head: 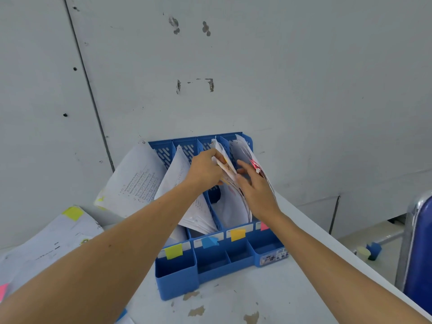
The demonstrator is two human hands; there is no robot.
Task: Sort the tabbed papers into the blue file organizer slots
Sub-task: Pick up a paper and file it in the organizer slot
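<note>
The blue plastic file organizer point(211, 267) stands in the lower middle of the frame on a white table point(268, 295), with its back against a grey wall point(280, 78). Its row of four slots runs left to right and rises a little toward the right. Each slot reaches from the low front edge back to a tall rear panel pierced with slanted holes. Small open boxes line the front. Above them sits a row of sticky tabs point(238, 234), from left to right yellow-green, blue, orange and pink.

White printed papers point(184, 183) stand on edge in the slots, bowed and leaning left, their upper corners pointing toward the upper left. The sheets in the rightmost slot carry a red tab.

The left hand point(205, 169), just above centre, has its fingers curled round a thin bundle of sheets at the third slot. The right hand point(254, 190), just beside it, lies with straight, spread fingers against the papers between the third and fourth slots, grasping nothing.

A loose stack point(46, 242) of sheets with a yellow-green tab lies flat at lower left. The tabletop paint is chipped near the bottom edge. A blue padded chair point(418, 253) with a metal frame shows at the right edge.
</note>
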